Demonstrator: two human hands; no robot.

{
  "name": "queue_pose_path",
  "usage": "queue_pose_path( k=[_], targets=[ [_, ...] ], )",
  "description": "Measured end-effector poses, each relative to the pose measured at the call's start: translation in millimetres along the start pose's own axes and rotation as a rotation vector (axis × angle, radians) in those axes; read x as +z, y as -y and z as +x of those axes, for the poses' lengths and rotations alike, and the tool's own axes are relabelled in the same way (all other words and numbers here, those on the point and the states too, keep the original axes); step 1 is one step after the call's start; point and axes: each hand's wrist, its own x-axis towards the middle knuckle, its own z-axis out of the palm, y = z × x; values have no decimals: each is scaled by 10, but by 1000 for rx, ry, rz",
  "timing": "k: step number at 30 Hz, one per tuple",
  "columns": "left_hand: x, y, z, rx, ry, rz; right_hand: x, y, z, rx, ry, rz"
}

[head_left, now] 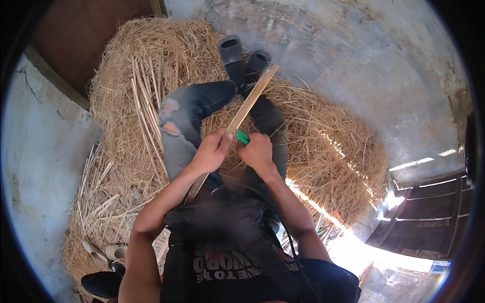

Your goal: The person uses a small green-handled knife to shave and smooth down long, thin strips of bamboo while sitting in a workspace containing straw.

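A long, flat, pale bamboo slat slants up and away from my lap, its far end past my knees and its near end down by my waist. My left hand grips it around the middle, thumb lying along the side. Close against that hand, my right hand is closed around a small tool with a green handle. The green part points toward the slat, beside my left thumb; any blade on it is too small or hidden to make out.
Straw lies heaped under and around my stretched legs. Thin split sticks rest left of my knee, with more pieces lower left. Grey walls curve around, and slatted dark boards stand right, where bright light enters.
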Motion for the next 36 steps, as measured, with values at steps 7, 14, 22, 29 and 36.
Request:
queue_pose_path(
  k=[7,14,22,29,36],
  targets=[
    [-172,-59,-116,-95,-24,15,49,52,279,-137,-21,-78],
    [-187,125,-324,-128,55,-110,-306,-239,1313,66,-468,-193],
    [-578,475,-691,11,-68,-172,-1889,-1160,2173,61,-850,165],
    [-1107,-14,-255,55,-106,-402,-2318,-308,1157,120,-435,129],
    [-1617,-1057,613,125,96,-473,-2349,962,1325,-289,-279,45]
  ],
)
